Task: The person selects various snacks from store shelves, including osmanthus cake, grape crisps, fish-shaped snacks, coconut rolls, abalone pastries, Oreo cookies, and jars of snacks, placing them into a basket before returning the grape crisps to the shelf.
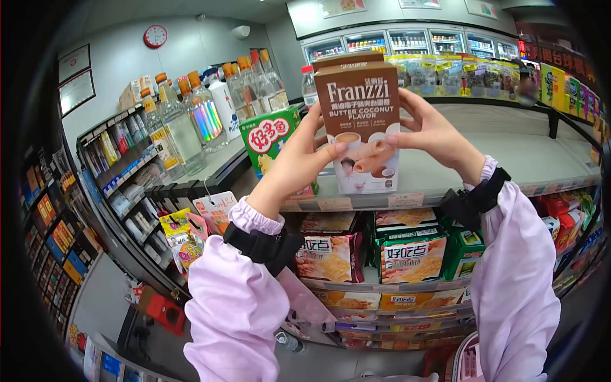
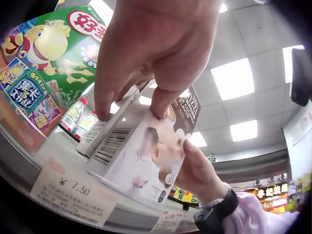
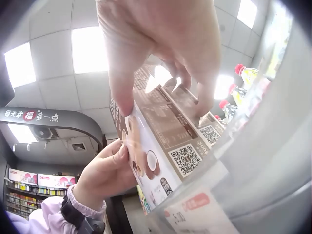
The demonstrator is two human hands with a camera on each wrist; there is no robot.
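A brown and white Franzzi butter coconut cookie box [image 1: 359, 114] stands upright at the front edge of the upper shelf [image 1: 477, 149]. Another brown box [image 1: 349, 59] of the same look is right behind it, its top edge showing. My left hand [image 1: 298, 160] grips the boxes from the left side, thumb on the front face. From the right, my right hand [image 1: 440, 135] holds them the same way, thumb near the picture of rolls. In the right wrist view, fingers of the right hand [image 3: 161, 39] reach back along the rear box [image 3: 208, 127].
A green snack box [image 1: 270, 137] stands just left of the Franzzi boxes. Glass bottles [image 1: 184, 130] crowd the counter at left. Price tags [image 2: 73, 195] line the shelf edge. Biscuit packs [image 1: 412, 254] fill the shelves below. Bagged snacks [image 1: 452, 75] stand behind.
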